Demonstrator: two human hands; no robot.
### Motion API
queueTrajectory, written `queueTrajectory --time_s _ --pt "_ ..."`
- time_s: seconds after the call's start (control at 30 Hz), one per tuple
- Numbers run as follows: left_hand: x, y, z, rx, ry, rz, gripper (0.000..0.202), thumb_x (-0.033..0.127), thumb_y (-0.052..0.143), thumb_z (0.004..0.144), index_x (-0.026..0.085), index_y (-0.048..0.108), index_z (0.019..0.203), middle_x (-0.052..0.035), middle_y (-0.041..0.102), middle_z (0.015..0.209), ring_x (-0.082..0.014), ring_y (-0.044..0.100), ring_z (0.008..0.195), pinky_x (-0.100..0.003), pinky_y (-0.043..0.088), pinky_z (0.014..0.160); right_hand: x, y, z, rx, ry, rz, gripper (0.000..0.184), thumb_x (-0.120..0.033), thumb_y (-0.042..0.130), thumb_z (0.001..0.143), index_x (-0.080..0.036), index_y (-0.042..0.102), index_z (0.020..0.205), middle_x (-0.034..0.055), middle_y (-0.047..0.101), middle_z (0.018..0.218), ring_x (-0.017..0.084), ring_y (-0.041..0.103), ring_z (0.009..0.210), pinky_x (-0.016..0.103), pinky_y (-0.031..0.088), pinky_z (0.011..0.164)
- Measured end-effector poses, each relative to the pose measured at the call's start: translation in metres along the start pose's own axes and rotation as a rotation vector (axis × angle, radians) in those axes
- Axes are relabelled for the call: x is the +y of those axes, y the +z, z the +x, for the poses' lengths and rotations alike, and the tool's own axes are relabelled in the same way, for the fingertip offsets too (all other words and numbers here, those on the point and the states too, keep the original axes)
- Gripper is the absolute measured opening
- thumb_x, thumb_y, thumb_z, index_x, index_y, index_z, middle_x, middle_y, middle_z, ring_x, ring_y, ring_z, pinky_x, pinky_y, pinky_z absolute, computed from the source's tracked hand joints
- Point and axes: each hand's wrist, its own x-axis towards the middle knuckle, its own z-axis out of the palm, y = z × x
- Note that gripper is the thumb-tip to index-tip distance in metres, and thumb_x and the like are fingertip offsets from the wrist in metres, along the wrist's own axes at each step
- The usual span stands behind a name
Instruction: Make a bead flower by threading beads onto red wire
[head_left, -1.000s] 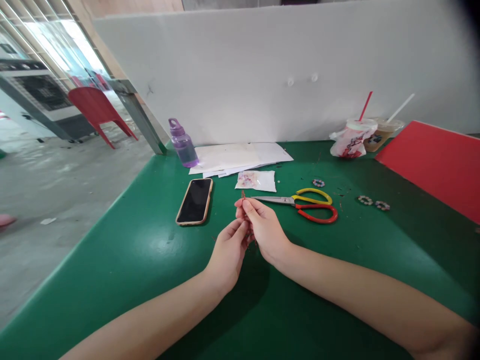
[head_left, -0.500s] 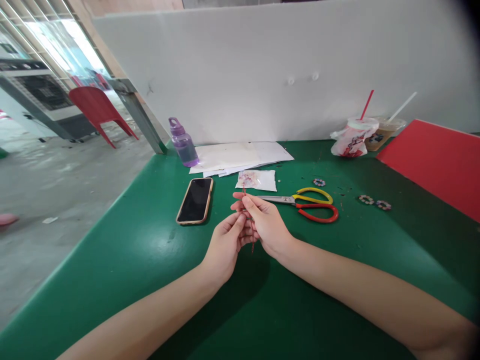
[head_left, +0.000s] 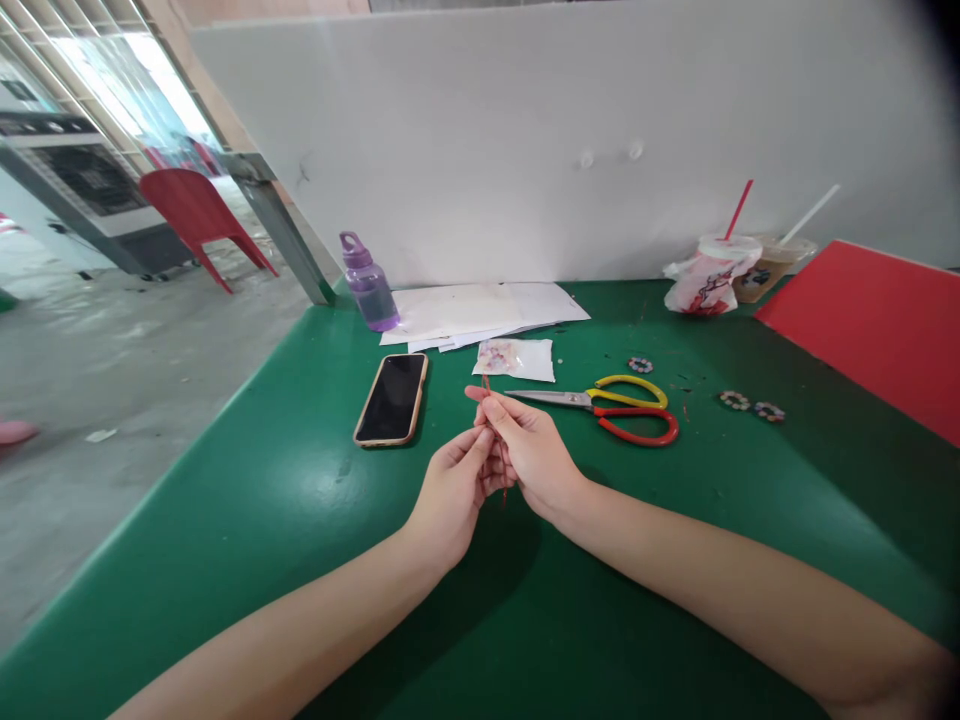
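Over the middle of the green table my left hand [head_left: 455, 482] and my right hand [head_left: 541, 455] meet, fingertips close together. Both pinch a thin red string [head_left: 504, 490]; one end hangs below the fingers and another bit sticks up above my right thumb. The part between the fingers is hidden. Just beyond my right hand lie scissors [head_left: 581, 399] with one yellow and one red handle, blades pointing left. A small clear-and-white packet [head_left: 525, 360] lies behind the fingers. Small beaded rings [head_left: 733, 401] rest farther right, one of them nearer the scissors.
A phone [head_left: 391, 400] lies left of my hands. Behind it stand a purple water bottle [head_left: 369, 285] and white paper sheets [head_left: 480, 310]. Two drink cups with straws [head_left: 712, 275] and a red board [head_left: 874, 330] are at the right. A white panel [head_left: 465, 150] closes off the back.
My right fingers have drawn in slightly around the string, with fewer fingertips sticking out at the left. The hands otherwise stay in place; the view has shifted a little.
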Motion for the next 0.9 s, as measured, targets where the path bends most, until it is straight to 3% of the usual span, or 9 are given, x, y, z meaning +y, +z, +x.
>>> queueTrajectory --time_s 0.17,0.27,0.57,0.73,0.9 --pt "0.0022 0.0026 -0.0019 -0.022 -0.054 -0.031 0.019 0.025 0.055 0.086 0.012 0.055 0.072 0.0021 0.053 0.061 -0.0052 0.051 0.05 -0.017 0.041 0.05 0.0003 -0.002 -0.0009 0.013 0.013 -0.048 0.028 -0.046 0.056 0.08 -0.019 0.057 0.07 -0.0085 0.045 0.043 0.002 0.031 0.026 0.015 0.024 0.025" --pt "0.0039 0.0046 -0.0026 -0.032 -0.078 -0.052 0.018 0.026 0.054 0.087 0.013 0.054 0.074 0.0026 0.052 0.063 -0.0051 0.05 0.051 -0.018 0.04 0.051 0.0001 -0.0028 -0.0008 0.027 0.025 -0.065 0.026 -0.046 0.057 0.079 -0.021 0.059 0.073 -0.0095 0.04 0.039 0.004 0.034 0.026 0.014 0.026 0.025" --pt "0.0048 0.0084 -0.0048 -0.102 -0.111 -0.103 0.026 0.028 0.046 0.091 0.014 0.049 0.069 0.0029 0.044 0.06 -0.0065 0.042 0.052 -0.021 0.038 0.052 -0.0017 -0.0034 0.0 0.036 0.063 -0.094 0.036 -0.049 0.056 0.08 -0.029 0.062 0.109 -0.0091 0.039 0.041 0.008 0.041 0.027 0.018 0.032 0.023" --pt "0.0042 0.0077 -0.0045 -0.13 -0.106 -0.12 0.018 0.024 0.051 0.089 0.014 0.05 0.074 0.0047 0.039 0.061 -0.0045 0.038 0.05 -0.019 0.034 0.049 -0.0009 -0.0049 0.0008 0.053 0.035 -0.093 0.034 -0.047 0.058 0.078 -0.031 0.064 0.108 -0.0057 0.047 0.06 0.004 0.039 0.032 0.017 0.03 0.024" --pt "0.0035 0.0077 -0.005 -0.129 -0.1 -0.115 0.01 0.02 0.051 0.089 0.014 0.053 0.082 0.0058 0.037 0.059 -0.0034 0.034 0.048 -0.018 0.032 0.047 -0.0001 -0.0045 0.0009 0.056 0.001 -0.083 0.025 -0.045 0.06 0.078 -0.026 0.067 0.093 -0.0027 0.053 0.075 0.003 0.038 0.041 0.018 0.032 0.03"
